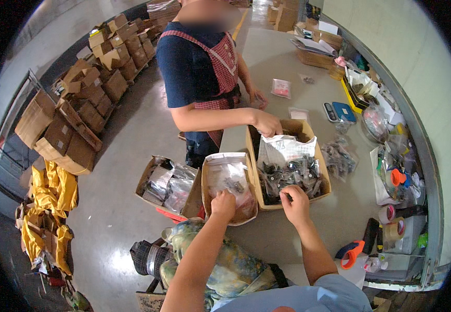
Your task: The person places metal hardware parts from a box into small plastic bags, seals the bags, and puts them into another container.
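Note:
My left hand (223, 205) is closed at the edge of a clear plastic bag (234, 183) with small dark pieces in it. That bag lies over a narrow carton (208, 174) lined with more clear plastic. To its right, my right hand (296, 206) pinches a small black part (288, 197) at the near edge of a larger cardboard box (325, 179). Inside that box are several bagged black parts (293, 174) and a white printed bag (287, 147). Across the table, a co-worker's hand (267, 124) reaches to the box's far side.
Left of the narrow carton stands a box of bagged parts (169, 182). Clear bags (339, 158) lie right of the large box, with a blue scale (343, 111) beyond. An orange tape dispenser (350, 255) and tape rolls (393, 229) sit at the right. Stacked cartons (88, 104) line the floor at left.

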